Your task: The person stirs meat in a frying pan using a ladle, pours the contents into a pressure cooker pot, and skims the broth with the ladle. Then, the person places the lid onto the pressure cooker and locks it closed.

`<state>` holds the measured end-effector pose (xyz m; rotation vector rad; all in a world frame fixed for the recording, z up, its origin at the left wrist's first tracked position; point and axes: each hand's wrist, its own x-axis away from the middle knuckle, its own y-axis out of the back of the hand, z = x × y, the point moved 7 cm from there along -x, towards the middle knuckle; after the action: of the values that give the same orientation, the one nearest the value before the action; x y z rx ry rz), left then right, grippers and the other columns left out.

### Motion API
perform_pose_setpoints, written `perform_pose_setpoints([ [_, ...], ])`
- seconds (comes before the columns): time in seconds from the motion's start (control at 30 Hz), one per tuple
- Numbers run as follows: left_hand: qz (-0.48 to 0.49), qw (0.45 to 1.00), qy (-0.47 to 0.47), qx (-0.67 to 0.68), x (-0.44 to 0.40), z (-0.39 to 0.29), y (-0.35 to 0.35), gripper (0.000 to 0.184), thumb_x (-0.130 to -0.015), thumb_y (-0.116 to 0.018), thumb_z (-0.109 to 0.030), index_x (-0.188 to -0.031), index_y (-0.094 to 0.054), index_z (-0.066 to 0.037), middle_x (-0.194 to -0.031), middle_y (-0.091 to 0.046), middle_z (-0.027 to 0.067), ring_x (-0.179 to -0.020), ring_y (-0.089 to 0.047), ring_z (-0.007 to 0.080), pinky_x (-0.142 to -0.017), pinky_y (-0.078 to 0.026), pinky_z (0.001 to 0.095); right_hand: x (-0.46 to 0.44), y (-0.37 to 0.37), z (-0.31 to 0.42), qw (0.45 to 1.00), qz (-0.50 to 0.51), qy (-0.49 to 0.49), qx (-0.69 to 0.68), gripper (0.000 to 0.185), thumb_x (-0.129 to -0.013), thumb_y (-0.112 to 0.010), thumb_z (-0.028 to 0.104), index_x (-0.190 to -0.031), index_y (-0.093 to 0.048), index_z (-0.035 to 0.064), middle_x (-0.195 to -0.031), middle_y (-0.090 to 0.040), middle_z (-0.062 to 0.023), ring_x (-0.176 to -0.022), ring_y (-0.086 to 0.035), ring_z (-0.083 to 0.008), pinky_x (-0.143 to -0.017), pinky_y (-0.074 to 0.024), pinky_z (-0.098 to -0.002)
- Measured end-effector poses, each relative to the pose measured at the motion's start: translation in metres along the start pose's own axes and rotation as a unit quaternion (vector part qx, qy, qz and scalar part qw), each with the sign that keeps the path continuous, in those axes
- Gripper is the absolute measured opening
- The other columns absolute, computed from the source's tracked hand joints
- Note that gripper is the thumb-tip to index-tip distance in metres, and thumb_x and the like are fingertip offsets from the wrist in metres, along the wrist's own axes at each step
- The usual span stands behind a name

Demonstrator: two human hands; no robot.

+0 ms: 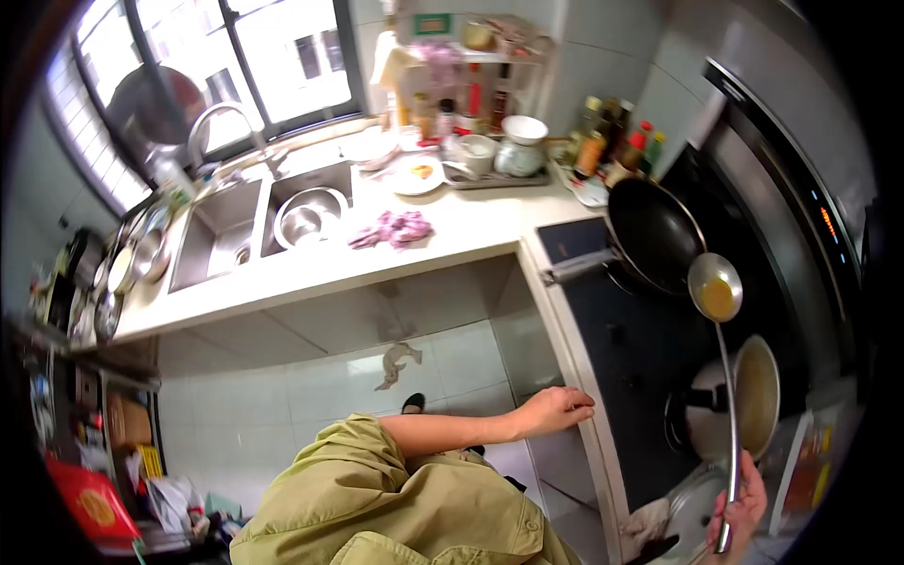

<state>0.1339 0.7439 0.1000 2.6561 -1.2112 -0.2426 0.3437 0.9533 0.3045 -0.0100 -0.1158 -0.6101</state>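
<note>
In the head view, my right hand (741,504) has its grip closed around the lower end of a long-handled metal ladle (730,414). The ladle's bowl, with yellow liquid in it, is up by the right rim of a dark wok (654,231); I can't tell from here whether the two touch. Its handle runs back toward me, passing in front of a light-coloured pot (756,400) that sits on the black cooktop (612,367). The wok is at the far end of the same cooktop, its handle pointing left over the edge.

My left hand (556,411) is at the cooktop's near-side border, palm down, its grip loose and fairly wide with the fingers slightly bent. Whether it presses on that border I can't make out.

Beside my right hand I have a glass lid (695,513) and a pale cloth (648,525). Across the tabletop (480,217) I see sauce bottles (591,151) beyond the wok, a white plate (414,176) with some food on it, and a pink cloth (394,229). Further left, a metal basin (309,218) sits in the right-hand bay of the double sink (218,231).
</note>
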Motion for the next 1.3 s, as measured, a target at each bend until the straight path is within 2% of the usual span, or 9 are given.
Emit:
perform_pose_setpoints([
  [0.2, -0.010, 0.959, 0.100, 0.266, 0.071, -0.025, 0.107, 0.047, -0.095, -0.041, -0.042, -0.129, -0.046, -0.010, -0.109, -0.059, 0.0042, -0.081, -0.054, 0.0099, -0.066, -0.046, 0.0216, -0.026, -0.192, -0.014, 0.965, 0.247, -0.074, -0.037, 0.072, -0.065, -0.058, 0.003, -0.133, -0.034, -0.0074, -0.083, -0.063, -0.0194, -0.047, -0.053, -0.0111, -0.042, -0.0424, -0.0187],
  [0.4, -0.257, 0.867, 0.048, 0.425, 0.168, 0.006, 0.258, 0.049, -0.095, -0.042, -0.039, -0.133, -0.039, -0.008, -0.114, -0.055, 0.0043, -0.084, -0.056, 0.0094, -0.063, -0.046, 0.0226, -0.015, -0.450, -0.069, 0.898, 0.432, -0.085, 0.021, 0.066, -0.069, -0.062, 0.006, -0.131, -0.041, -0.0045, -0.073, -0.057, -0.0027, -0.059, -0.049, -0.0058, -0.052, -0.0360, -0.0179],
  [0.53, -0.364, 0.818, 0.092, 0.437, 0.245, 0.060, 0.362, 0.042, -0.095, -0.043, -0.029, -0.129, -0.040, -0.005, -0.106, -0.058, 0.0073, -0.087, -0.059, 0.0134, -0.066, -0.051, 0.0246, 0.012, -0.616, -0.127, 0.828, 0.554, -0.085, -0.018, 0.061, -0.075, -0.056, -0.004, -0.134, -0.038, -0.0033, -0.103, -0.061, -0.0089, -0.072, -0.056, -0.0068, -0.057, -0.0398, -0.0183],
  [0.7, -0.455, 0.738, 0.074, 0.493, 0.330, 0.155, 0.466, 0.029, -0.095, -0.042, -0.023, -0.115, -0.049, -0.003, -0.103, -0.062, 0.0112, -0.082, -0.062, 0.0164, -0.067, -0.054, 0.0291, 0.052, -0.779, -0.202, 0.796, 0.598, 0.015, 0.090, 0.060, -0.076, -0.059, 0.006, -0.131, -0.040, -0.0026, -0.099, -0.063, -0.0099, -0.089, -0.062, -0.0129, -0.071, -0.0478, -0.0242],
  [0.83, -0.496, 0.697, 0.062, 0.514, 0.373, 0.203, 0.507, 0.027, -0.095, -0.042, -0.022, -0.110, -0.051, -0.002, -0.107, -0.062, 0.0138, -0.084, -0.062, 0.0197, -0.070, -0.053, 0.0332, 0.081, -0.843, -0.203, 0.742, 0.553, 0.282, 0.255, 0.055, -0.073, -0.056, 0.010, -0.127, -0.045, 0.0053, -0.099, -0.061, -0.0164, -0.088, -0.061, -0.0292, -0.076, -0.0491, -0.0364],
  [0.97, -0.550, 0.659, 0.064, 0.509, 0.386, 0.211, 0.515, 0.025, -0.093, -0.046, -0.020, -0.108, -0.055, -0.001, -0.105, -0.062, 0.0122, -0.090, -0.059, 0.0183, -0.078, -0.050, 0.0332, 0.094, -0.851, -0.202, 0.743, 0.532, 0.327, 0.240, 0.044, -0.076, -0.058, 0.011, -0.119, -0.047, 0.0079, -0.100, -0.058, -0.0147, -0.092, -0.059, -0.0318, -0.074, -0.0488, -0.0400],
  [1.1, -0.500, 0.718, 0.021, 0.484, 0.378, 0.237, 0.517, 0.022, -0.093, -0.049, -0.018, -0.109, -0.052, -0.003, -0.098, -0.063, 0.0113, -0.084, -0.060, 0.0181, -0.072, -0.052, 0.0307, 0.084, -0.827, -0.199, 0.792, 0.524, 0.218, 0.223, 0.040, -0.077, -0.050, 0.008, -0.118, -0.049, 0.0093, -0.094, -0.060, -0.0173, -0.087, -0.058, -0.0364, -0.074, -0.0472, -0.0426],
  [1.2, -0.494, 0.769, 0.022, 0.405, 0.345, 0.198, 0.498, 0.027, -0.093, -0.050, -0.021, -0.111, -0.043, -0.002, -0.094, -0.057, 0.0130, -0.082, -0.060, 0.0216, -0.070, -0.052, 0.0324, 0.062, -0.784, -0.204, 0.835, 0.549, -0.018, 0.031, 0.060, -0.070, -0.050, 0.002, -0.130, -0.042, 0.0056, -0.079, -0.059, -0.0107, -0.057, -0.057, -0.0164, -0.050, -0.0451, -0.0294],
  [1.3, -0.509, 0.793, 0.034, 0.334, 0.281, 0.136, 0.439, 0.028, -0.091, -0.054, -0.017, -0.109, -0.042, -0.001, -0.091, -0.056, 0.0130, -0.077, -0.057, 0.0188, -0.064, -0.049, 0.0273, 0.048, -0.700, -0.183, 0.846, 0.513, -0.056, -0.131, 0.065, -0.073, -0.048, -0.003, -0.136, -0.032, 0.0016, -0.074, -0.055, -0.0078, -0.046, -0.047, -0.0087, -0.039, -0.0356, -0.0231],
])
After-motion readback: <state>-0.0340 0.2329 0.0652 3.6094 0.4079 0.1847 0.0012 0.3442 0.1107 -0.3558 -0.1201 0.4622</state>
